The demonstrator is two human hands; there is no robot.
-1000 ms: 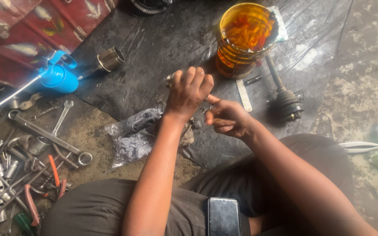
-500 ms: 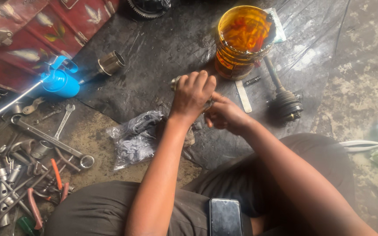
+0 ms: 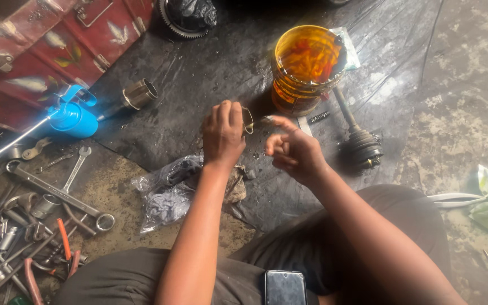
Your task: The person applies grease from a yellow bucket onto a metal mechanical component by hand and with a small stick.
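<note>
Metal ring (image 3: pixel 248 120), small and thin, sits up at the fingertips of the left hand (image 3: pixel 222 135), out over the black plastic sheet (image 3: pixel 187 118) on the floor; the left grip is closed around it, fingers curled, knuckles to the camera; the right hand (image 3: pixel 293 152) is just beside, apart from the ring, forefinger stretched toward it, the other fingers loosely folded, nothing in that grip that I can make out.

Only the head view here, looking straight down; just beyond the hands stands an amber plastic jar (image 3: pixel 305 68), see-through, with orange stuff inside; to its right lies a drive shaft (image 3: pixel 357 138) with a ribbed rubber boot, and a small spring (image 3: pixel 318 117) lies between jar and shaft.

Left side now; a blue oil can (image 3: pixel 74 117) with a long spout lies by a red metal trunk (image 3: pixel 46 45); a short metal sleeve (image 3: pixel 139 93) rests on the sheet near it; below the left wrist there is a crumpled clear bag (image 3: pixel 165 192); spanners (image 3: pixel 57 195), sockets and pliers are piled at the lower left on bare ground; a dark phone (image 3: pixel 284 288) lies on the person's lap.
</note>
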